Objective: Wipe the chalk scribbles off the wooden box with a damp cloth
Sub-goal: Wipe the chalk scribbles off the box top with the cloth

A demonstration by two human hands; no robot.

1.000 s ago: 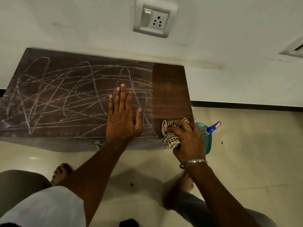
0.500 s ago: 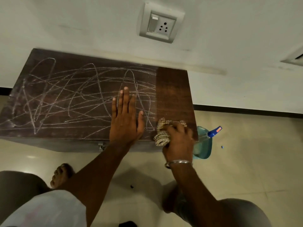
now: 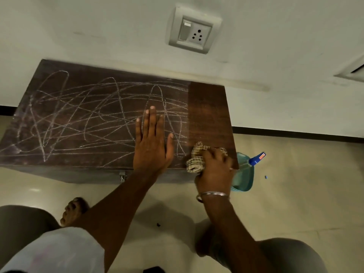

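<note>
Running left-right, the wooden box [image 3: 206, 115] bears the cloth [image 3: 196, 160] at right.

right hand [image 3: 215, 170] slid the cloth [image 3: 197, 161] left toward the chalk scribbles [image 3: 98, 119].

The wooden box [image 3: 98, 115] runs off the left edge of the view, and the metal fitting [image 3: 122, 176] on its front is too small to make out. The right hand [image 3: 214, 172] covers much of the checked cloth [image 3: 197, 160], its fingers [image 3: 217, 154] curling into the folds with their tips out of sight, and with the box's near corner it hides most of the spray bottle [image 3: 244, 174]. A wall fitting [image 3: 352, 72] is cut by the right edge, a dark object [image 3: 152, 269] by the bottom edge.
</note>
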